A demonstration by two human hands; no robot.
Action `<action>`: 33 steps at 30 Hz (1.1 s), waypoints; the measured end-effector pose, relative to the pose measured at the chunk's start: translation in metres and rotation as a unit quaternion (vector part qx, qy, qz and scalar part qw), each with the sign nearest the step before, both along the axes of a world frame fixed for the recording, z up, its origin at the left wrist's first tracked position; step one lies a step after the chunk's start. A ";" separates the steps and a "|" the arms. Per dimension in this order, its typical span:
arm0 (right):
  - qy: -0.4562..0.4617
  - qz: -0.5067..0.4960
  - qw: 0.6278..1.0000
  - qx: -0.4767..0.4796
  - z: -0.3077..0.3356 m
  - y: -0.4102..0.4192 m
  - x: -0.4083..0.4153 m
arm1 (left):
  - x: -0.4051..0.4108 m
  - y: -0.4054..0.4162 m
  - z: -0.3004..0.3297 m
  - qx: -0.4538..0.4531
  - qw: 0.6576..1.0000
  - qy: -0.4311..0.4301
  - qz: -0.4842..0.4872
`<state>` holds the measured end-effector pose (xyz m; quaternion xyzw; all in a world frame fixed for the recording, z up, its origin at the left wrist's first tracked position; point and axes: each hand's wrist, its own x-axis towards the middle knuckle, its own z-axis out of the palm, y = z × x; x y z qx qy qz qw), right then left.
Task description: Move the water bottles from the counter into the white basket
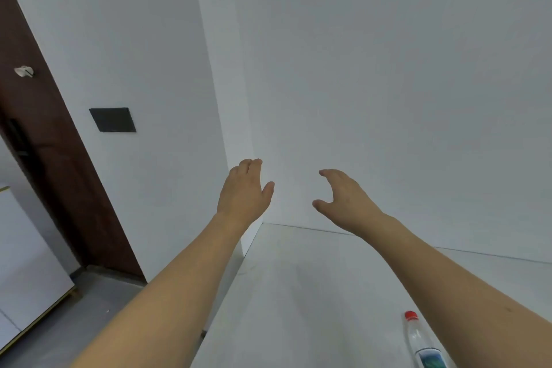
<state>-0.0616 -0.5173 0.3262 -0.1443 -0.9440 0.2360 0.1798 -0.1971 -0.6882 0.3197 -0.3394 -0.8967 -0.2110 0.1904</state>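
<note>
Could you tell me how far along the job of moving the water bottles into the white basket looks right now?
Nothing looks done from this view: the white basket is out of frame. Nothing is in hand either; the left hand and right hand are raised, open and empty. At least one water bottle with a red cap stands on the counter, waiting to be moved.

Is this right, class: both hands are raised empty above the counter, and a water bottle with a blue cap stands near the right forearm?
One detail is wrong: the cap is red, not blue. The head view shows the left hand and right hand raised and empty above the counter, with the water bottle standing near the right forearm.
</note>
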 end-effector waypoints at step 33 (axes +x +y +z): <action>-0.224 -0.123 0.904 -0.344 -0.256 0.383 0.182 | 0.199 0.360 -0.266 -0.045 0.879 -0.458 0.125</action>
